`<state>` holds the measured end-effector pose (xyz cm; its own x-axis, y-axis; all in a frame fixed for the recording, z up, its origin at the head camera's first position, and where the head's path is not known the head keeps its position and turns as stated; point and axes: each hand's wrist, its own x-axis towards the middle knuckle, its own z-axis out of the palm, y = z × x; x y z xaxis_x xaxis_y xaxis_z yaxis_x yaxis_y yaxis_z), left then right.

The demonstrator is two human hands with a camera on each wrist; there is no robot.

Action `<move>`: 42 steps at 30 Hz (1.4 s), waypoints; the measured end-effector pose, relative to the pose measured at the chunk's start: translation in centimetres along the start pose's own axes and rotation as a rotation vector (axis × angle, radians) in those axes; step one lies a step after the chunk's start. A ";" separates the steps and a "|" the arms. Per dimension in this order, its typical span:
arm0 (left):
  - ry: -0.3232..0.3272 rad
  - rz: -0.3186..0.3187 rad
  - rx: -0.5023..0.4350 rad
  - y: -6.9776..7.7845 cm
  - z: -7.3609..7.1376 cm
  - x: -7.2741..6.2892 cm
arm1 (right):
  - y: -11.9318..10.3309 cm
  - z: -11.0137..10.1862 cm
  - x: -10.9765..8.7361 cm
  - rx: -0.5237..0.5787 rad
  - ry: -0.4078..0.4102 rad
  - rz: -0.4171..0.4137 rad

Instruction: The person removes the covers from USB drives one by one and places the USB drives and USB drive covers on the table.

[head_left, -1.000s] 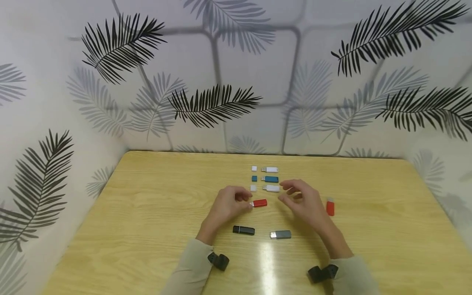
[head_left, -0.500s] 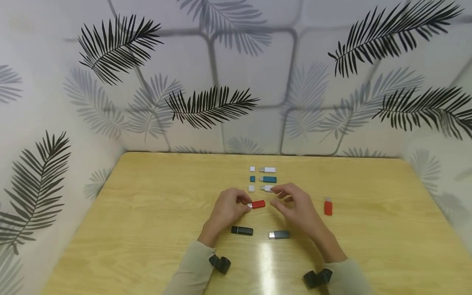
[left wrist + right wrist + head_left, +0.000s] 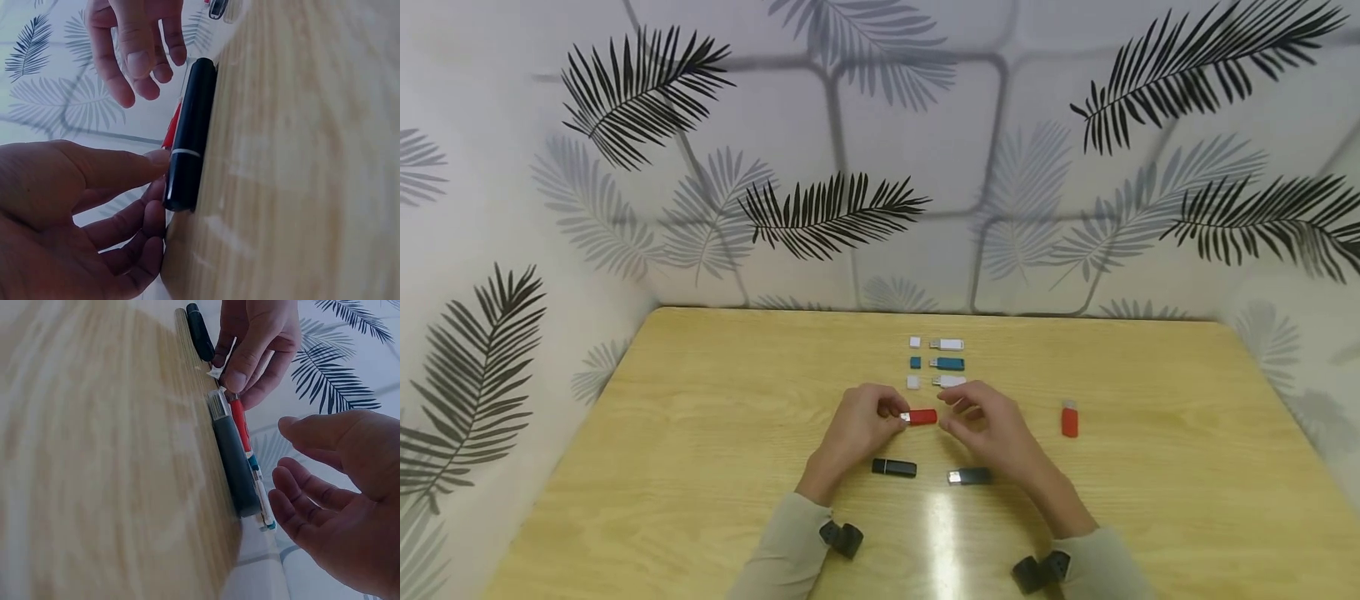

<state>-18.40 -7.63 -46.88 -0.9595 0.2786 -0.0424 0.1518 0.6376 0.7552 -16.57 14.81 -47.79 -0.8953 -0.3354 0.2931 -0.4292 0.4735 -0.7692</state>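
Note:
My left hand (image 3: pixel 865 425) pinches the metal plug end of a red USB stick (image 3: pixel 922 417), which lies level with its red body to the right. Beside the other end of that stick is my right hand (image 3: pixel 992 421), fingers loosely bent, holding nothing. In the right wrist view the red stick (image 3: pixel 240 422) runs behind a grey USB stick (image 3: pixel 236 465), and the right hand (image 3: pixel 340 494) has a gap between thumb and fingers. A black capped USB stick (image 3: pixel 192 125) lies nearest the left hand's thumb in the left wrist view.
Behind the hands lie a white USB stick (image 3: pixel 951 344), a blue one (image 3: pixel 951 364) and another white one (image 3: pixel 948 381), partly covered by my right hand. Each has a small cap (image 3: pixel 915 362) to its left. A second red stick (image 3: pixel 1070 421) lies farther right on the wooden table (image 3: pixel 737 375).
My right hand has come leftward to the red USB stick's right end, now overlapping the nearer white stick. The left hand keeps its pinch, with the stick slightly shifted left and nearer.

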 end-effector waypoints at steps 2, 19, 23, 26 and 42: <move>-0.006 0.018 -0.012 -0.2 -0.1 -0.1 | -0.1 0.2 -0.1 0.013 -0.012 -0.006; -0.072 0.063 -0.080 -0.1 -0.4 -0.4 | -0.3 0.9 -0.1 -0.036 -0.111 0.062; -0.070 0.084 -0.111 -0.1 -0.4 -0.4 | -0.2 0.9 -0.1 -0.040 -0.127 0.079; -0.077 0.116 -0.146 -0.2 -0.3 -0.4 | 0.0 0.8 -0.1 -0.045 -0.137 0.084; -0.091 0.194 -0.192 0.1 -0.1 -0.1 | -0.1 -0.4 0.0 0.009 -0.122 0.054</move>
<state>-18.29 -7.64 -46.75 -0.8905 0.4507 0.0629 0.2741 0.4207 0.8648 -16.58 15.06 -47.47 -0.8957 -0.4067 0.1798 -0.3788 0.4861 -0.7875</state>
